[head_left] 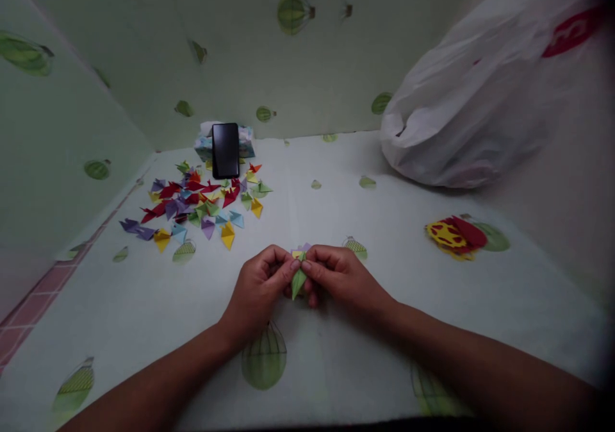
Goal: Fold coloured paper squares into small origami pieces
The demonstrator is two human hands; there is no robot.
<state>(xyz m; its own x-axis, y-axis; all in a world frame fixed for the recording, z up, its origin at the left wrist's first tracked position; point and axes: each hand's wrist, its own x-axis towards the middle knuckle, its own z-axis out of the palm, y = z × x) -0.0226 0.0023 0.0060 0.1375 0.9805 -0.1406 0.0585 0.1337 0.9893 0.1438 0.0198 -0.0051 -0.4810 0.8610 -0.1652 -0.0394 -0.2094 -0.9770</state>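
Observation:
Between my two hands is a small piece of folded green paper [298,283], its pointed end hanging toward me. My left hand [263,284] pinches it from the left with thumb and fingers. From the right, my right hand [340,272] grips the same piece, the two thumb tips nearly meeting at its upper part. Just beyond the fingertips, bits of yellow and purple paper [307,247] show, mostly hidden by the hands. Farther off to the left lies a spread of folded paper cranes [206,209] in several colours.
A dark phone [225,151] leans against a tissue box [246,142] behind the cranes. At the back right sits a large white plastic bag [446,118]. Red and yellow cut-out paper pieces [456,234] lie on the right of the balloon-patterned white surface [158,329]. Walls stand behind and at the left.

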